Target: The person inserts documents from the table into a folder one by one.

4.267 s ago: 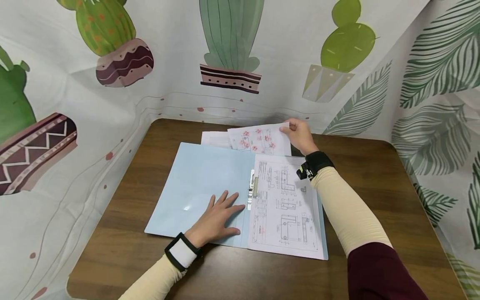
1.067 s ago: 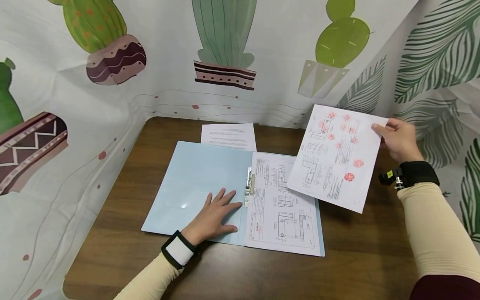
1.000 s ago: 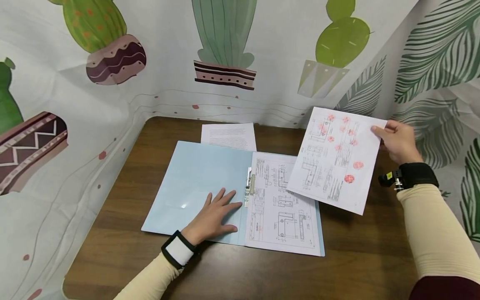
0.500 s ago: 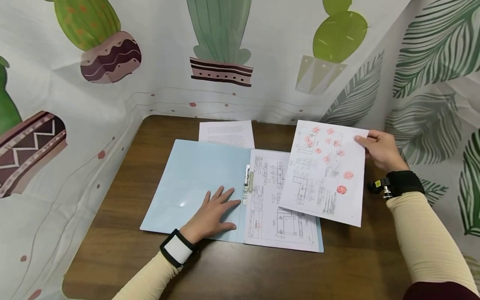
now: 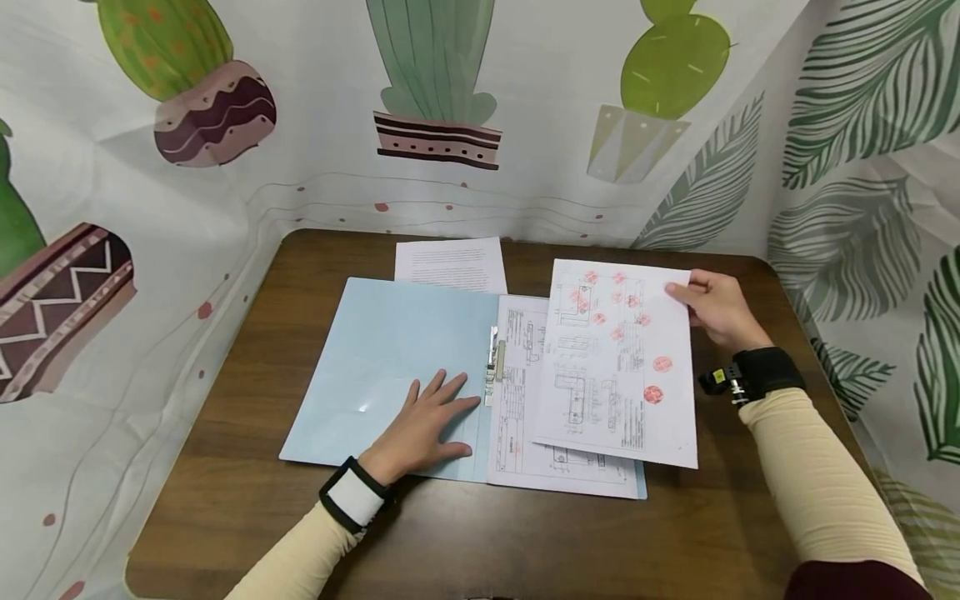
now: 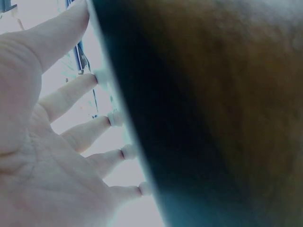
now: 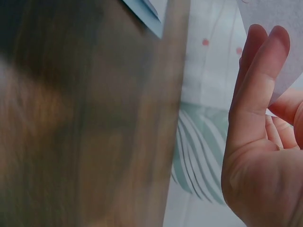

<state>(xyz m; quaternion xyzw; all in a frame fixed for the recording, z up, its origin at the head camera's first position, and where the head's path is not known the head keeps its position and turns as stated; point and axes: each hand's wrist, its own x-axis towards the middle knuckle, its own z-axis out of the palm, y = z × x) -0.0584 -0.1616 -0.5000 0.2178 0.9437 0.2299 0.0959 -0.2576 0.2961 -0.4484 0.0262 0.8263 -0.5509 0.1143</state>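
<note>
An open light blue folder point(image 5: 397, 350) lies on the table, a metal clip point(image 5: 492, 367) along its fold. My left hand point(image 5: 422, 431) rests on its left cover with fingers spread; the left wrist view shows the fingertips touching the cover. On the right side lies a sheet with a technical drawing point(image 5: 517, 417), partly covered. Above it my right hand point(image 5: 720, 308) pinches the upper right corner of a paper sheet point(image 5: 615, 358) printed with drawings and red stamps. In the right wrist view that hand point(image 7: 265, 132) grips the sheet's corner point(image 7: 279, 56) between thumb and fingers.
A sheet of printed text point(image 5: 450, 261) sticks out behind the folder's top edge, its lower part hidden. The brown wooden table point(image 5: 525, 550) meets a cloth backdrop point(image 5: 315, 108) with cactus and leaf patterns at the back and sides.
My right hand drew the stamped sheet from behind the folder, carried it to the right, then brought it back left and lower over the drawing page. My left hand has stayed on the cover.
</note>
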